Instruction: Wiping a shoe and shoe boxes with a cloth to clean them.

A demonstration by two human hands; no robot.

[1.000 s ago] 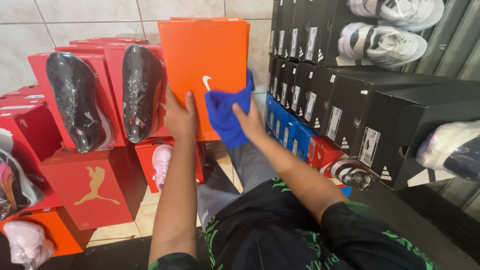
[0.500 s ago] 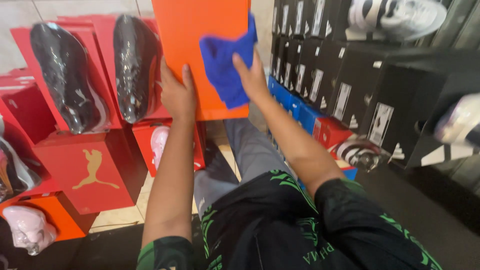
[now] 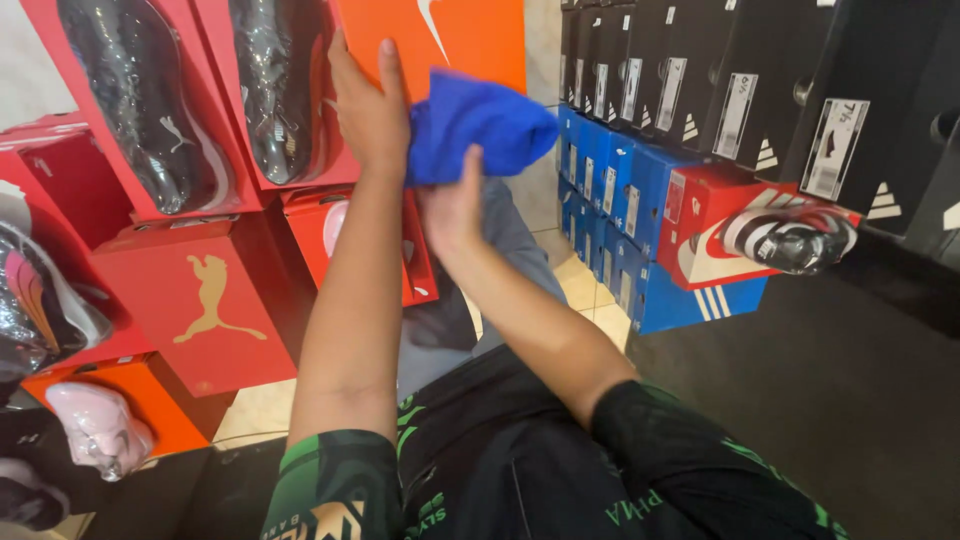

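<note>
My left hand (image 3: 368, 110) lies flat against the orange shoebox (image 3: 470, 40), steadying it; it seems light, stiff cardboard, best held by its edges. My right hand (image 3: 452, 205) grips the soft blue cloth (image 3: 480, 135), bunched against the box. Since a second ago, the cloth sits lower and the box nearer.

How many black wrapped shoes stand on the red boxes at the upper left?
2. One black shoe stands at the far left; the other is beside it, next to the left hand. Others may be hidden outside the view.
</note>
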